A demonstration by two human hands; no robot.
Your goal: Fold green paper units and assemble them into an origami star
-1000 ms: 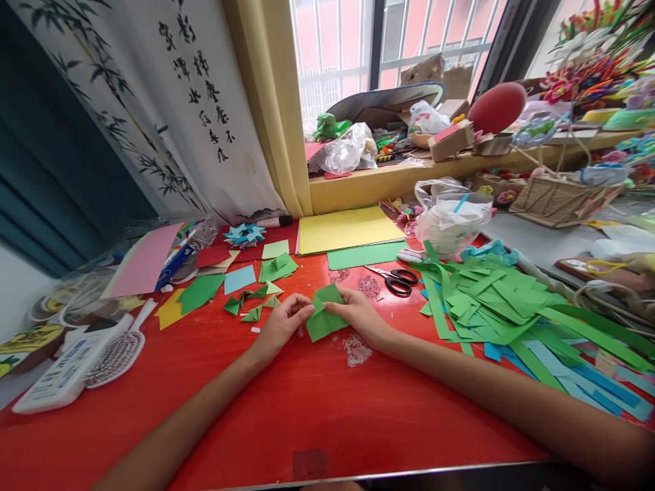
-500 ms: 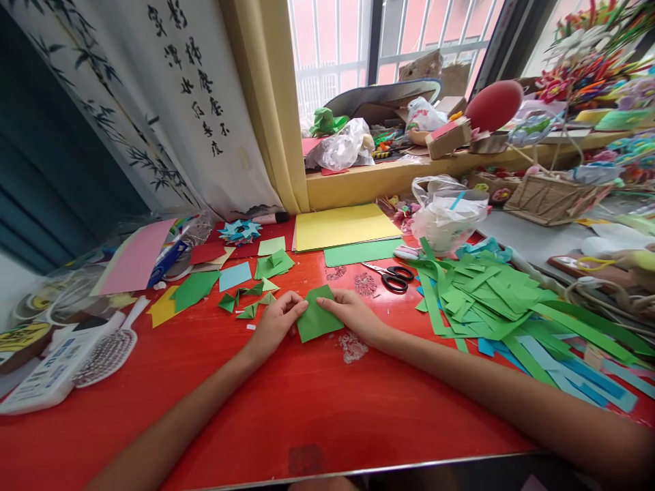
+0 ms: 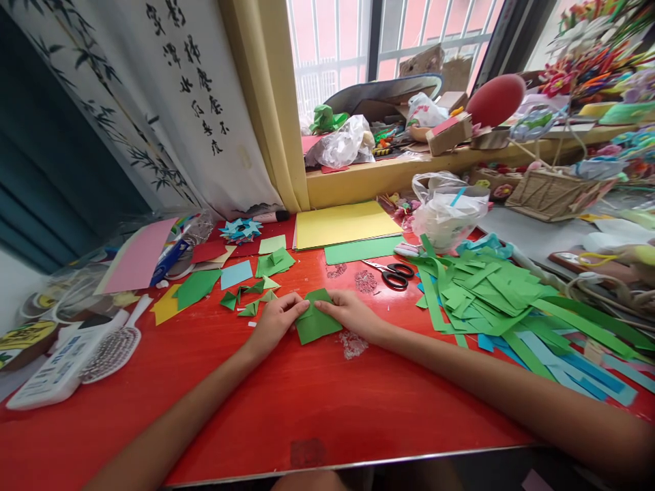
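Observation:
A small sheet of green paper [image 3: 317, 324] is held between both hands, just above the red table [image 3: 245, 429]. My left hand [image 3: 279, 314] pinches its left edge with thumb and fingers. On the opposite side, my right hand [image 3: 353, 314] grips the upper right edge, the thumb lying on top. A faint crease runs across the sheet's upper part. Beside my left hand lie several small folded green paper pieces [image 3: 249, 309]. Black-handled scissors [image 3: 396, 276] rest beyond my right hand, their blades pointing left.
A heap of green paper strips [image 3: 481, 293] covers the right side, with blue strips [image 3: 578, 368] below it. Yellow sheets [image 3: 342, 225] lie at the back. A white hairbrush [image 3: 112, 351] is at the left, and a plastic bag [image 3: 450, 215] stands behind the heap.
The green paper has turned and tilted very slightly between the fingers. Both hands keep their hold, nearly in the same place. The view has shifted a little.

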